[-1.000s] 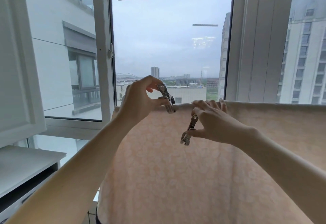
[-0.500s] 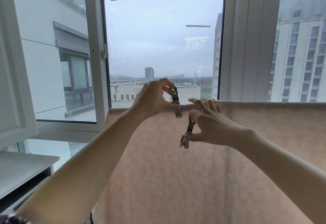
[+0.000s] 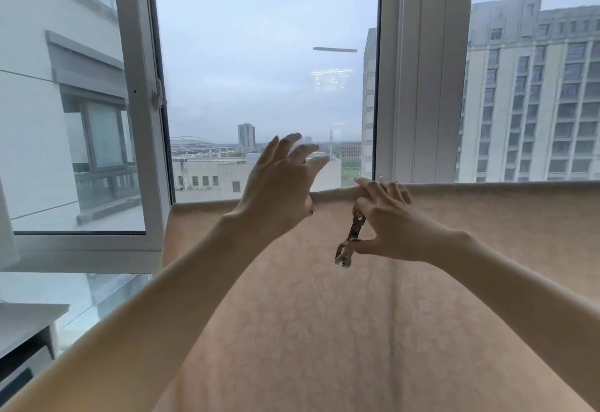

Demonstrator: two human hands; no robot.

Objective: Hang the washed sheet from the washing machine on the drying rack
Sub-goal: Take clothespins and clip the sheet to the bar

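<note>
Sheet (image 3: 373, 314) already draped over rack bar, near window. Left hand (image 3: 279, 194) grip wide, empty, above the fold. Right hand (image 3: 386, 230) pinches metal clip (image 3: 350, 239). Clipping seems left.

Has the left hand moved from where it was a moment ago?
Yes. The left hand let go of its clip and lifted, fingers spread, above the sheet's top edge; earlier it pinched a clip at that edge.

The sheet (image 3: 373, 314) is matt peach cloth with a faint, slightly rough floral texture. The clip (image 3: 350, 239) pinched in the right hand (image 3: 389, 230) is shiny bare metal. The window frame (image 3: 139, 113) looks like smooth white plastic or painted metal, its panes glossy glass.
</note>
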